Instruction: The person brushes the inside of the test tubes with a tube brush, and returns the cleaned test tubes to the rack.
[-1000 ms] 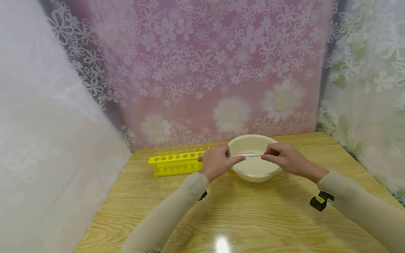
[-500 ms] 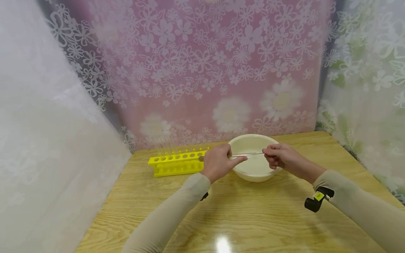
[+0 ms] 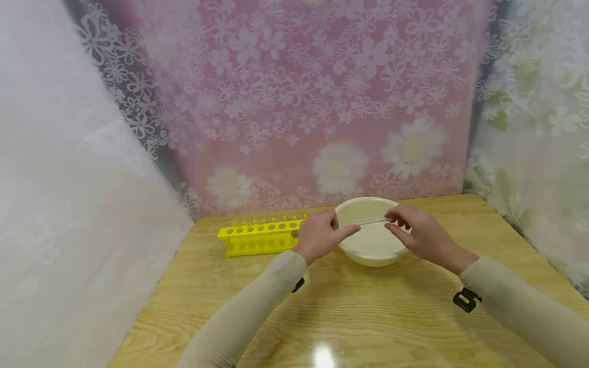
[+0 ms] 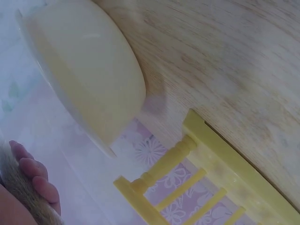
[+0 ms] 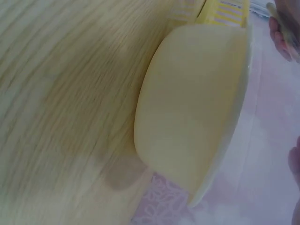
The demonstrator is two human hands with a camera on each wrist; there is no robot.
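Observation:
In the head view my left hand (image 3: 319, 235) grips a clear glass test tube (image 3: 345, 227) lying almost level, its thumb stretched along it. Brown bristles of a test tube brush (image 4: 21, 192) show inside the tube within my left fingers in the left wrist view. The brush's thin wire handle (image 3: 374, 222) runs out to the right, where my right hand (image 3: 416, 232) pinches its end between thumb and fingers. Both hands are over a cream basin (image 3: 372, 258). Only the edges of the right fingers show in the right wrist view.
A yellow test tube rack (image 3: 257, 243) stands left of the basin, partly behind the left hand. Several clear tubes (image 3: 239, 209) rise at its left end. Wooden table (image 3: 359, 317) lies in front; a pink floral curtain (image 3: 294, 128) hangs behind.
The right hand's fingers have shifted on the wire end, and the wrist has rolled over and back. The left hand keeps its grip on the tube almost in place.

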